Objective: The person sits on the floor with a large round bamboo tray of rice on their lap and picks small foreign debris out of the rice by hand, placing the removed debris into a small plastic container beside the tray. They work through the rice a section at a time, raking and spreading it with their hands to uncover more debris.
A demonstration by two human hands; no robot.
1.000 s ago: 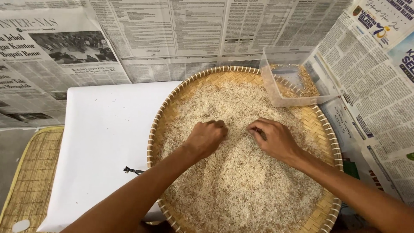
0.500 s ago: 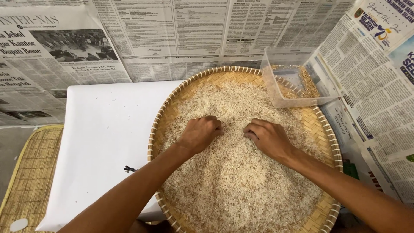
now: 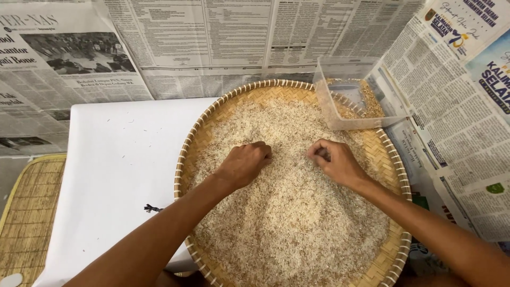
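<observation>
Both fists loosely curled, my left hand [image 3: 245, 163] and right hand [image 3: 333, 160] rest knuckles-up on rice [image 3: 289, 212] heaped in the woven tray [image 3: 187, 149]; any pinched grains hidden. Risk: sweeping wide spills rice over the near rim.

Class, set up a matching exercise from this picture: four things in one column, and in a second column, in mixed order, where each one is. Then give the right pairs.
Things:
1. left hand
2. clear plastic container
3. white sheet
4. newspapers

Places:
A. on the far right rim of the woven tray
B. spread over the surface around the tray
C. resting on the rice, fingers curled, left of the right hand
D. flat under the tray's left edge

Pairs: 1-C, 2-A, 3-D, 4-B

The woven tray holds the rice; the right hand rests there too.
</observation>
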